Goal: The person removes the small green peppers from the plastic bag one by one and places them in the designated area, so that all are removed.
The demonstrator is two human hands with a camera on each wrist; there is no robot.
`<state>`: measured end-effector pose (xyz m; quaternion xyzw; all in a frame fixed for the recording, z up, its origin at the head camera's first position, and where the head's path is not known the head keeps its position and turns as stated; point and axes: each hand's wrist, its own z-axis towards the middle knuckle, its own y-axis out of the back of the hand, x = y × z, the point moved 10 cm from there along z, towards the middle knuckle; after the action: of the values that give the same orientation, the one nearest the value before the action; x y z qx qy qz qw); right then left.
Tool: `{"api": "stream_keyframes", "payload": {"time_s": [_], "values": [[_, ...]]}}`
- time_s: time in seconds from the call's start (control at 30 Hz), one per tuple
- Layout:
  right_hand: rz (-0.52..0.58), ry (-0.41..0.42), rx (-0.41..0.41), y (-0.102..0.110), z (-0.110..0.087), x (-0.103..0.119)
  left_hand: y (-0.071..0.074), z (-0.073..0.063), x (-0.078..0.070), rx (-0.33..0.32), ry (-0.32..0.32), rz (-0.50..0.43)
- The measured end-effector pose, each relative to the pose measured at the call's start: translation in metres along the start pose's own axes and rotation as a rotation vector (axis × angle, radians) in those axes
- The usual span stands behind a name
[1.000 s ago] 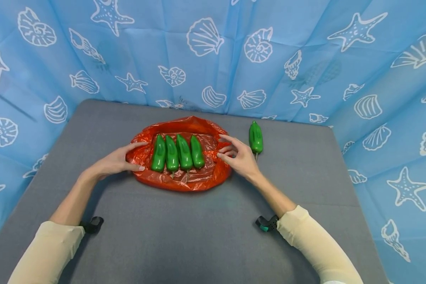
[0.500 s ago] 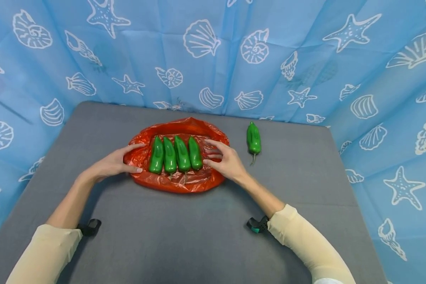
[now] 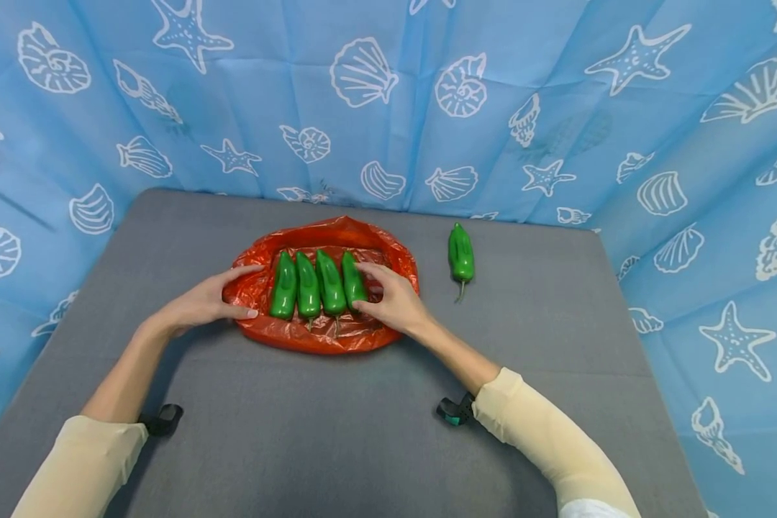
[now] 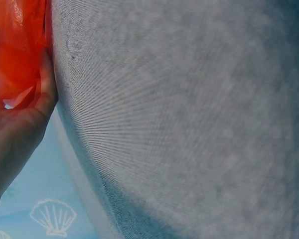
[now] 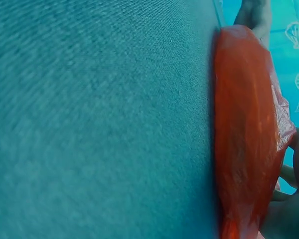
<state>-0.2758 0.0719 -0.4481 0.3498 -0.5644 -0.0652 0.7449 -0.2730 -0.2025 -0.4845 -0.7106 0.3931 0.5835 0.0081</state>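
Note:
A red plastic bag (image 3: 311, 344), its mouth spread wide, lies on the grey table. Several glossy green peppers lie side by side inside it, including the leftmost pepper (image 3: 283, 288). My left hand (image 3: 197, 302) holds the bag's left end, thumb on the near side and fingers on the far side; the left wrist view shows the hand (image 4: 25, 124) cupping the bag (image 4: 17, 50). Over the bag's right side, my right hand (image 3: 398, 298) has its thumb and fingertips at the right edge of the rightmost pepper (image 3: 352, 280). Its other fingers are partly hidden.
Another green pepper (image 3: 461, 255) lies on the table (image 3: 337, 432) to the right of the bag, its stem toward me. Behind the table's far edge hangs a blue curtain (image 3: 246, 93) with white shell and starfish prints.
My right hand has left the bag's right edge and moved left across its opening to the rightmost pepper. My left hand has stayed at the bag's left end.

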Motion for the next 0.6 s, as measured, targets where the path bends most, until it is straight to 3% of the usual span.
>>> {"api": "stream_keyframes", "payload": {"time_s": [0.4, 0.6], "values": [[-0.211, -0.048, 0.077, -0.012, 0.006, -0.004, -0.002, -0.001, 0.000, -0.005, 0.021, 0.002], [-0.240, -0.072, 0.122, -0.018, 0.008, -0.007, -0.001, 0.000, -0.001, -0.010, 0.014, 0.007]]}}
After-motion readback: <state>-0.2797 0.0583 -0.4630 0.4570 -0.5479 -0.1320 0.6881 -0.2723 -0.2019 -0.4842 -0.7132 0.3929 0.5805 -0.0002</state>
